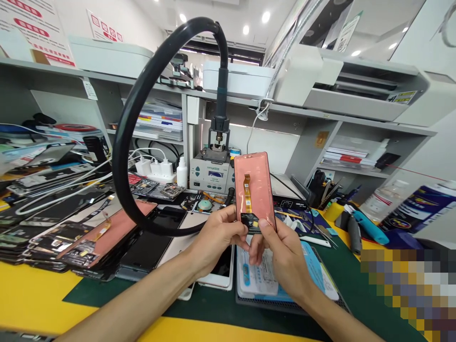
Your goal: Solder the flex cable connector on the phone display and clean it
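Observation:
Both my hands hold up a phone display panel, its copper-pink back facing me and tilted slightly. An orange flex cable runs down the middle of that back to a black connector piece. My left hand pinches the panel's lower left edge. My right hand grips the lower right corner, with its fingers on the black piece. The panel's lower end is partly hidden by my fingers.
A thick black hose arcs up in front of a benchtop machine. Stacked phone screens fill the left. Phones and a blue-and-white sheet lie below my hands on a green mat. Shelves with printers stand behind.

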Available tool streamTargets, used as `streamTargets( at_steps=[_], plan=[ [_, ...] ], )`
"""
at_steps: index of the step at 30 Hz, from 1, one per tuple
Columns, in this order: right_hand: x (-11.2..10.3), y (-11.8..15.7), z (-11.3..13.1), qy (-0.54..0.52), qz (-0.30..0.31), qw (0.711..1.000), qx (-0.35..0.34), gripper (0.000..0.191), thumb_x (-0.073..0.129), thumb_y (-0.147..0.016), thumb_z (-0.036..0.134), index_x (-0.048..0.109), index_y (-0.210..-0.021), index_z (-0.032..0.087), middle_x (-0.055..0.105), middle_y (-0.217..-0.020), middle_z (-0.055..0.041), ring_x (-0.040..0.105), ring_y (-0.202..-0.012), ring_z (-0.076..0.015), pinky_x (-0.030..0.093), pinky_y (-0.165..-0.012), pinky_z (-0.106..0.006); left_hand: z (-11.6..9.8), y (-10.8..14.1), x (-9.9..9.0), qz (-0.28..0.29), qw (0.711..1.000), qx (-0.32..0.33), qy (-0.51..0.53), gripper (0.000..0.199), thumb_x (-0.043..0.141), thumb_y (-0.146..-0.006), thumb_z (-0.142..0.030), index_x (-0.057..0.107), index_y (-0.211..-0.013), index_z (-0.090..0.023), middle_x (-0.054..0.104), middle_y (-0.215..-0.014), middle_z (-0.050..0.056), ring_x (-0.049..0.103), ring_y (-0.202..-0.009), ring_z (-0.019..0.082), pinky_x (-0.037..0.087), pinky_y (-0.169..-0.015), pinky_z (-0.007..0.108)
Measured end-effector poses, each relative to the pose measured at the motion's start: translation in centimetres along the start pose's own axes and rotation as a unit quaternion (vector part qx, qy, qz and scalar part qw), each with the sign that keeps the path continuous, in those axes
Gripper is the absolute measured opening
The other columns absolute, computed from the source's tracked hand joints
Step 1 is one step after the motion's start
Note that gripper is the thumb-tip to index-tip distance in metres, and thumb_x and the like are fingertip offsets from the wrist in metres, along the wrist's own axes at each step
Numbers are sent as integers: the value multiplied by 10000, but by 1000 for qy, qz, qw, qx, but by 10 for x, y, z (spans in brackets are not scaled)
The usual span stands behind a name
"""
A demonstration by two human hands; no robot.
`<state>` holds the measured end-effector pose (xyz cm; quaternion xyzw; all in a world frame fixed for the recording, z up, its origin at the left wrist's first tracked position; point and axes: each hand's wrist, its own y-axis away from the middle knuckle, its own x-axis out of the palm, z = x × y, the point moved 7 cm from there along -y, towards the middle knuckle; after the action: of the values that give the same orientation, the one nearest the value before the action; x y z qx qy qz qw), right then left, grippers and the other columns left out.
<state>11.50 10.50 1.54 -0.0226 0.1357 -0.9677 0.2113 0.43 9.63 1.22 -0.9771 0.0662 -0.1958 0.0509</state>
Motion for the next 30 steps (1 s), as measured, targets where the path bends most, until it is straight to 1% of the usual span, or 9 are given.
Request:
streamTargets(
  at_steps=[5, 9, 16, 22, 26, 28, 30],
  plan=[
    [0, 0, 0, 5, 3, 1000, -2, 372, 461, -985, 469, 560, -804, 160, 627, -526, -4, 575, -439, -135, 439, -442, -233, 1, 1, 1, 7, 1000, 5, -9, 191, 555, -721, -52, 620, -869, -155, 590, -765, -14, 536, -563, 81, 483, -585, 242],
    [1, 1, 0, 10, 6, 1000, -5, 370, 456, -990, 460, 550, -790, 163, 626, -530, -4, 578, -443, -134, 442, -445, -233, -2, 2, 2, 10, 1000, 9, -15, 209, 561, -719, -58, 625, -891, -158, 604, -801, -10, 548, -578, 88, 485, -581, 246],
    [2, 2, 0, 15, 21, 1000, -16, 351, 452, -995, 456, 528, -798, 176, 634, -563, -4, 577, -455, -136, 463, -468, -250, -2, 3, 0, -1, 1000, 5, -21, 177, 572, -716, -62, 611, -847, -173, 566, -716, -40, 517, -536, 83, 462, -540, 239],
    [4, 2, 0, 19, 27, 999, -12, 348, 449, -994, 460, 508, -791, 184, 624, -556, -4, 566, -456, -138, 462, -470, -257, -2, 2, -1, -15, 999, 9, -29, 158, 582, -708, -75, 614, -821, -181, 557, -705, -46, 474, -532, 71, 417, -498, 218],
    [5, 2, -1, 28, 29, 999, -13, 325, 446, -996, 455, 520, -843, 178, 628, -558, 0, 566, -449, -138, 455, -463, -254, -1, 1, -2, -25, 999, 4, -39, 157, 578, -697, -82, 603, -816, -181, 547, -702, -47, 444, -531, 67, 386, -484, 214],
    [6, 2, -1, 35, 30, 999, -12, 322, 444, -998, 456, 522, -860, 175, 631, -560, 2, 579, -458, -138, 447, -459, -245, 0, 1, -2, -31, 999, -2, -43, 149, 567, -683, -82, 583, -795, -178, 528, -680, -52, 415, -519, 62, 361, -471, 210],
    [7, 3, -2, 40, 33, 999, -10, 340, 446, -996, 464, 524, -838, 173, 636, -569, -3, 591, -469, -135, 444, -458, -235, 1, 1, -3, -38, 998, -7, -47, 133, 551, -665, -78, 553, -752, -179, 480, -617, -65, 377, -499, 60, 340, -461, 207]
  ],
)
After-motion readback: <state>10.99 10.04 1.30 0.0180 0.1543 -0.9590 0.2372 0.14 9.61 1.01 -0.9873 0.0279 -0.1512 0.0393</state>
